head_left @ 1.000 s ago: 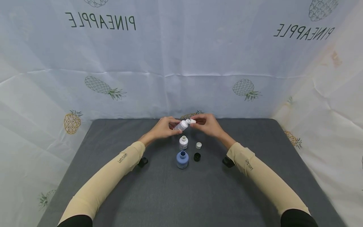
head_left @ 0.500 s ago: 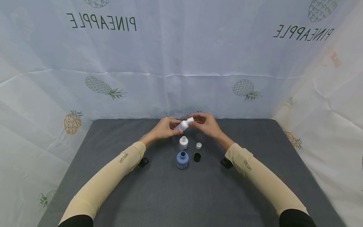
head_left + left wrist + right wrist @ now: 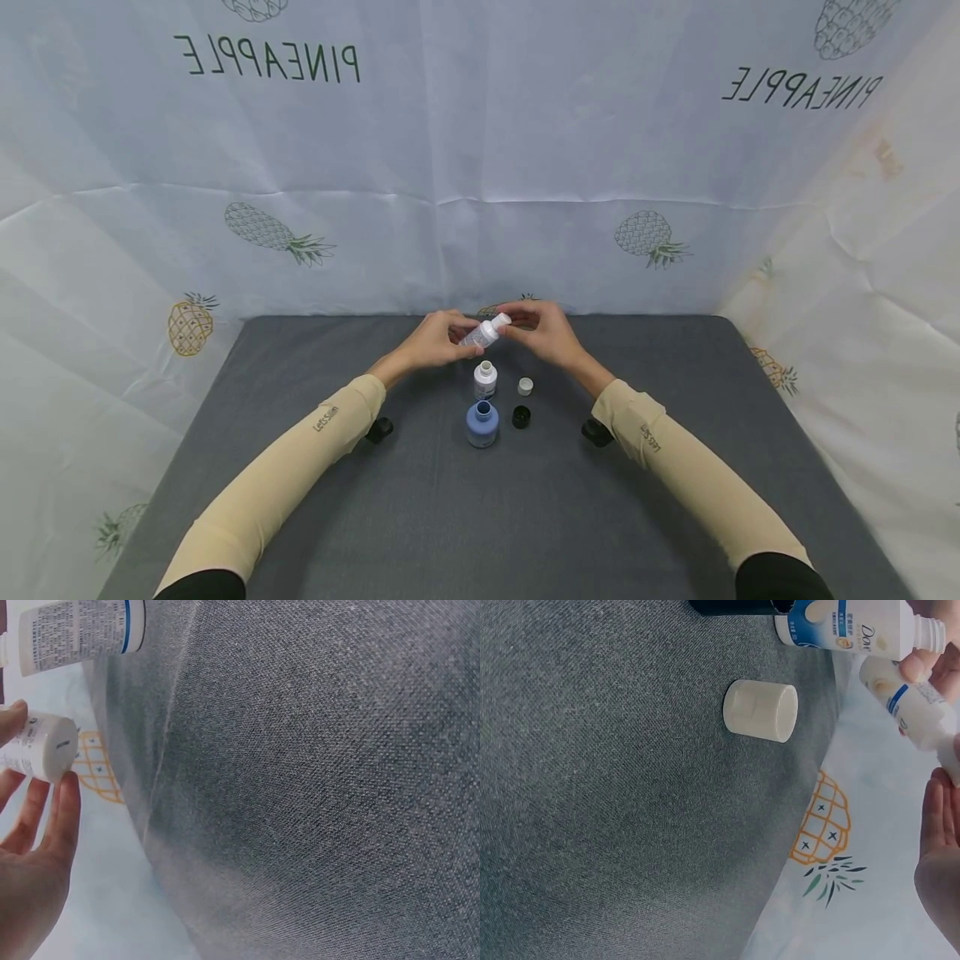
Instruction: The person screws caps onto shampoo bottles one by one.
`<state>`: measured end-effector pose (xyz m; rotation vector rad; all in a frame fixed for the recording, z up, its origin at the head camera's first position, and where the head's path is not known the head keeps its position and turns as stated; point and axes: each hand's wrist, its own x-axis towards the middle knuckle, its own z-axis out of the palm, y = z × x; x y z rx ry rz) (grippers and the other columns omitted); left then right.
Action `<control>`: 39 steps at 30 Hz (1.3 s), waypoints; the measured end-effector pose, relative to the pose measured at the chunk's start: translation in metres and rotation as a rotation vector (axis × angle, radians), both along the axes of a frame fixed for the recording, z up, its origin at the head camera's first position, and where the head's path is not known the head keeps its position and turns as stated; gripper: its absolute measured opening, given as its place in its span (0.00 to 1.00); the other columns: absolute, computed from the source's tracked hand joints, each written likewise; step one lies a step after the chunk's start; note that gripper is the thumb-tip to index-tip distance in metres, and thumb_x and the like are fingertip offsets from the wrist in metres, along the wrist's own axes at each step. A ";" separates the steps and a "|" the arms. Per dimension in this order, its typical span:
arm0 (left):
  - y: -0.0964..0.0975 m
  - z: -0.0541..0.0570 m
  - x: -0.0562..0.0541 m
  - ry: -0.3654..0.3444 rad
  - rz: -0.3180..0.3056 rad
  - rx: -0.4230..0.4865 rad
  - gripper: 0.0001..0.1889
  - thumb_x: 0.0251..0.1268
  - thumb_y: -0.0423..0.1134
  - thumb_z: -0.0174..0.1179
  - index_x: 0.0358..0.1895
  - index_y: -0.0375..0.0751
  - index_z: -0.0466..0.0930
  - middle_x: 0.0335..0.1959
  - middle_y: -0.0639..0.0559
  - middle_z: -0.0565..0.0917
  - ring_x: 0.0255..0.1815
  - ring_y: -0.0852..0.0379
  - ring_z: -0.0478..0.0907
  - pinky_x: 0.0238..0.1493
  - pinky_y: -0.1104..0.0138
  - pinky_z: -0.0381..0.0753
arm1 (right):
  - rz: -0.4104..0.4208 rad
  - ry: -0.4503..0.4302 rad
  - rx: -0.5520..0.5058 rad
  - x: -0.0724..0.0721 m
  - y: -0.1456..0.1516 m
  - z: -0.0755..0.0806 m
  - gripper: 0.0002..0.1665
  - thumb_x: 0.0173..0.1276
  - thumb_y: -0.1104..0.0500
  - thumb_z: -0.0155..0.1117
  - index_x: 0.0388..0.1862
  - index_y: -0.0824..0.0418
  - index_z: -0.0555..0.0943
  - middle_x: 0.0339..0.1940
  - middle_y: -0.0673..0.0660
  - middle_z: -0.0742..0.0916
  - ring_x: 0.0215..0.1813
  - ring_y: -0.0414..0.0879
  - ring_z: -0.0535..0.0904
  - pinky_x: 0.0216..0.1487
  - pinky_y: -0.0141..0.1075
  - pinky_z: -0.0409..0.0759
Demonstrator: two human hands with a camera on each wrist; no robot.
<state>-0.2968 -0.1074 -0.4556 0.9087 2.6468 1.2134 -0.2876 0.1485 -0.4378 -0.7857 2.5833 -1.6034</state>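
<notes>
Near the table's far edge my left hand (image 3: 433, 342) holds a small white bottle (image 3: 482, 334) between thumb and fingers, tilted with its neck up to the right. My right hand (image 3: 551, 335) pinches a white cap (image 3: 501, 320) at the bottle's mouth. Whether the cap is threaded on cannot be told. Below them stands an uncapped white Dove bottle (image 3: 485, 382), its bare screw neck visible in the right wrist view. An uncapped blue bottle (image 3: 482, 427) is in front of that. In the left wrist view, the held bottle's base (image 3: 60, 746) faces the camera.
Right of the standing bottles, a loose white cap (image 3: 525, 386) and a black cap (image 3: 521, 417) lie on the grey table (image 3: 480, 525). A pineapple-print curtain (image 3: 450, 250) hangs right behind the far edge.
The right hand has brought the white cap leftward onto the held bottle's mouth, which showed uncovered a second ago. The left hand and the standing bottles have stayed nearly in place.
</notes>
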 end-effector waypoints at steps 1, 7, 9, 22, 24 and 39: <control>0.000 0.000 0.000 0.004 -0.002 0.002 0.26 0.70 0.38 0.74 0.68 0.31 0.84 0.54 0.36 0.86 0.50 0.42 0.91 0.56 0.54 0.94 | -0.003 0.003 0.005 0.000 0.000 0.000 0.22 0.74 0.65 0.74 0.65 0.69 0.86 0.62 0.68 0.90 0.60 0.62 0.89 0.65 0.52 0.90; 0.000 0.001 0.000 0.020 -0.004 0.005 0.26 0.70 0.38 0.75 0.68 0.31 0.84 0.53 0.37 0.87 0.48 0.43 0.90 0.54 0.54 0.94 | -0.058 0.009 0.040 -0.001 -0.001 -0.002 0.22 0.74 0.59 0.76 0.62 0.69 0.87 0.56 0.66 0.91 0.55 0.61 0.91 0.60 0.53 0.92; 0.001 0.001 0.000 0.023 -0.004 0.005 0.26 0.70 0.38 0.75 0.68 0.31 0.84 0.53 0.37 0.87 0.48 0.44 0.90 0.53 0.55 0.94 | -0.074 0.015 0.046 -0.002 -0.002 -0.003 0.20 0.74 0.57 0.76 0.59 0.68 0.88 0.53 0.65 0.92 0.52 0.59 0.91 0.57 0.50 0.93; 0.003 0.005 0.001 0.019 0.002 0.006 0.27 0.71 0.39 0.74 0.69 0.31 0.83 0.54 0.38 0.87 0.48 0.45 0.89 0.54 0.55 0.93 | -0.211 0.084 0.075 0.001 -0.008 -0.005 0.17 0.72 0.50 0.78 0.47 0.63 0.87 0.43 0.62 0.91 0.42 0.52 0.89 0.45 0.40 0.90; 0.003 0.005 0.001 0.021 0.000 0.005 0.27 0.71 0.39 0.74 0.69 0.31 0.82 0.53 0.38 0.87 0.48 0.45 0.89 0.55 0.54 0.93 | -0.227 0.103 0.083 0.001 -0.009 -0.005 0.18 0.72 0.49 0.78 0.46 0.63 0.87 0.42 0.62 0.91 0.42 0.52 0.89 0.45 0.41 0.89; 0.004 0.004 -0.001 0.025 -0.008 0.006 0.27 0.71 0.39 0.74 0.69 0.31 0.83 0.52 0.37 0.86 0.46 0.43 0.90 0.51 0.55 0.94 | -0.247 0.047 0.098 0.000 -0.008 -0.005 0.22 0.73 0.45 0.76 0.51 0.63 0.88 0.47 0.63 0.92 0.46 0.55 0.89 0.51 0.49 0.91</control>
